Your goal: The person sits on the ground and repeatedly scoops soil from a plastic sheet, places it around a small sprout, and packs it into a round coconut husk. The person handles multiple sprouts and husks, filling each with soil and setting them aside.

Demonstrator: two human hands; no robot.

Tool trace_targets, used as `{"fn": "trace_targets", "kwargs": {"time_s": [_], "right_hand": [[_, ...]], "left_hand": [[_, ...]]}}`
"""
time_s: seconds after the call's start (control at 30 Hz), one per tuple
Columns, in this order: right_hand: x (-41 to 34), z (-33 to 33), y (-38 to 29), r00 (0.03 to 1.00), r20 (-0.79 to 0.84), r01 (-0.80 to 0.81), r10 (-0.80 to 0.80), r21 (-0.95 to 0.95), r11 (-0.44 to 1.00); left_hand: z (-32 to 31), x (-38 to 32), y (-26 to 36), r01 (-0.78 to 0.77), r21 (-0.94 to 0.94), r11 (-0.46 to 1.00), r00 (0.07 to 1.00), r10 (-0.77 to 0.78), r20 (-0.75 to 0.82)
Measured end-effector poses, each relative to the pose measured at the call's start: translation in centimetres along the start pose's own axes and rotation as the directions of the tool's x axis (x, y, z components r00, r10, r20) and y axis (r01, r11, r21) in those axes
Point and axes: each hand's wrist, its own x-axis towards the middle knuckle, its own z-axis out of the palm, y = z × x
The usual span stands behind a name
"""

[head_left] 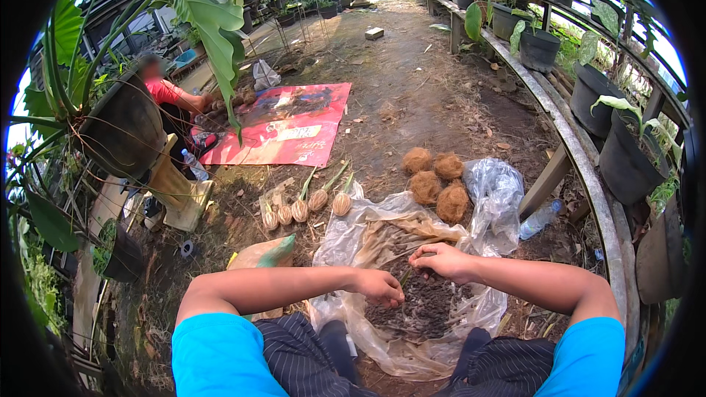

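Note:
Dark crumbly soil lies heaped on a crumpled clear plastic sheet between my knees. Over its left part hangs my left hand, fingers bent down. My right hand is above the back of the heap, thumb and fingertips close together. A thin green leaf piece shows between the hands; which hand touches it is unclear. Behind the sheet sit several brown fibre balls. To their left lie several pale, string-wrapped bulb-shaped bundles, some with green leaves sticking out.
A sack lies by my left forearm. A plastic bottle and a clear plastic bag are at the right, near a long bench with potted plants. Farther left, a person sits beside a red banner. A large potted plant stands left.

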Motion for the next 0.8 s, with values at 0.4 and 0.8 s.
{"fn": "trace_targets", "kwargs": {"time_s": [0.4,0.8], "right_hand": [[-2.3,0.9,-0.9,0.985,0.053,-0.166,0.163,0.069,0.984],[-2.9,1.8,0.8,0.988,-0.077,0.062,-0.130,-0.578,0.813]], "left_hand": [[1.7,-0.6,1.8,-0.057,0.079,0.995,0.998,0.056,0.021],[3.4,-0.6,2.5,-0.094,-0.236,0.967,0.994,0.076,-0.084]]}}
